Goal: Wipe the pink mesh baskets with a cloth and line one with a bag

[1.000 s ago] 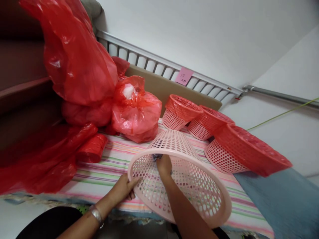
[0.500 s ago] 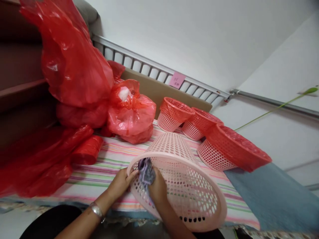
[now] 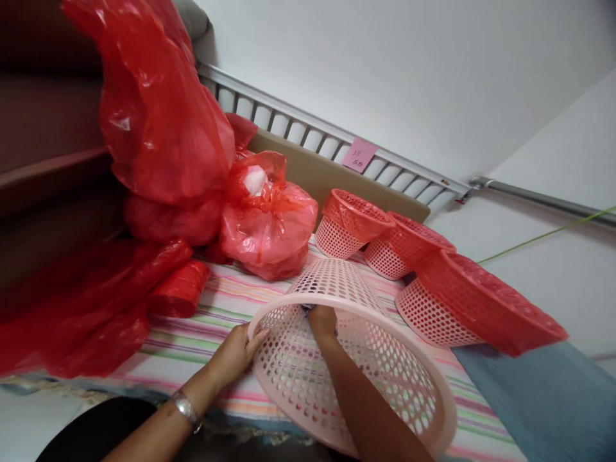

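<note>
A pale pink perforated plastic basket (image 3: 337, 301) lies on its side, its wide mouth facing me. At the left of the rim, my left hand (image 3: 238, 351) grips the edge, thumb inside and fingers outside. Deep in the basket, my right hand (image 3: 323, 323) is closed on a grey-purple cloth (image 3: 307, 308) against the upper inner wall. Only a small bit of the cloth shows; the hand and the rim hide the rest.
Three pink baskets lined with red bags (image 3: 436, 301) stand to the right and behind. Stuffed red plastic bags (image 3: 269, 221) and a red bag roll (image 3: 179, 289) sit left on the striped cloth (image 3: 216, 321). A radiator (image 3: 298, 131) runs along the wall.
My right hand has gone from near the left rim deeper into the basket, taking the cloth along. My left hand keeps its hold on the rim. The view has shifted slightly.
</note>
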### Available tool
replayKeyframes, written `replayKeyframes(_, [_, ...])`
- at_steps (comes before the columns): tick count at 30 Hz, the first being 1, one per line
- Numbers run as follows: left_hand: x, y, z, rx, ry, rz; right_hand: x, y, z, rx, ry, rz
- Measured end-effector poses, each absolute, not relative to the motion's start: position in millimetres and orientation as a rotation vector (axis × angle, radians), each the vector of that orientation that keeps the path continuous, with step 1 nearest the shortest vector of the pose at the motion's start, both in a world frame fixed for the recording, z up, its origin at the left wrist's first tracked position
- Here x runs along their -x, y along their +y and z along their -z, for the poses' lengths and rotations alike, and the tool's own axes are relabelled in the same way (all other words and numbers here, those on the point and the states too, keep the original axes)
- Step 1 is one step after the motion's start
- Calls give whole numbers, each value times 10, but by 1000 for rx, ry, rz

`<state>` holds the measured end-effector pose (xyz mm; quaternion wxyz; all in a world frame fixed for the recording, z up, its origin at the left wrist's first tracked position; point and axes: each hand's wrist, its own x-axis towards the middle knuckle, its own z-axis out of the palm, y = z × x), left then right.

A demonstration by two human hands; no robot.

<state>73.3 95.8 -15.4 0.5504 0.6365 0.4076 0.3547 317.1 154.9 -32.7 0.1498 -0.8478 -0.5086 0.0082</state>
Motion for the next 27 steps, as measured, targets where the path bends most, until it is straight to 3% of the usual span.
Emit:
replayKeyframes(7, [-727,973,210,-1549,951,-856,-2625,958,382,2279,-1400,-201])
replayKeyframes(14, [-698,1010,224,-1585,950,-913,-2182,63,395,1909,-1898,-286])
replayKeyframes(22, [-684,1100,180,-1742,981,-914,-2785,981,260,2440,-1483,-82])
replayKeyframes(27, [-649,1146,182,-1662,967,-986,-2998,1493,274,2551,-1387,24])
